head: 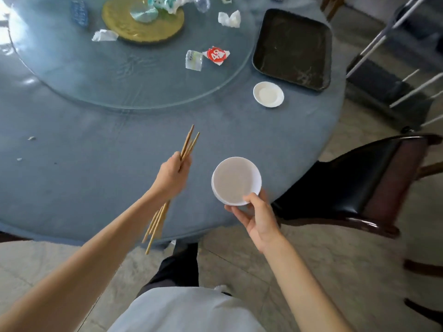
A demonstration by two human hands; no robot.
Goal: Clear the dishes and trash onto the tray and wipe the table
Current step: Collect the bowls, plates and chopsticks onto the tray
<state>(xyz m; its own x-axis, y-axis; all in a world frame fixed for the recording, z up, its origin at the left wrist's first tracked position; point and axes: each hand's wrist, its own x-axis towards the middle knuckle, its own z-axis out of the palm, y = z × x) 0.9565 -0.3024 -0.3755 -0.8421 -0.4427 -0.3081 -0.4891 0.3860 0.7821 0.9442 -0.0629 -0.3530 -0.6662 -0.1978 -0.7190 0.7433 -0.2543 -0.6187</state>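
My left hand (173, 176) grips a bundle of wooden chopsticks (189, 143) above the near side of the round blue table (84, 183). My right hand (256, 215) holds a white bowl (236, 180) by its near rim, thumb over the edge, above the table's near right edge. A black square tray (292, 47) lies at the far right of the table, with nothing in it. A small white saucer (268, 94) sits just in front of the tray.
A glass turntable (119, 75) carries a red-and-white wrapper (216, 55), a clear plastic wrapper (193, 59), crumpled tissues (229, 19) and a yellow mat (143, 22) with more trash. Small scraps (31, 138) dot the left. A dark chair (364, 183) stands at right.
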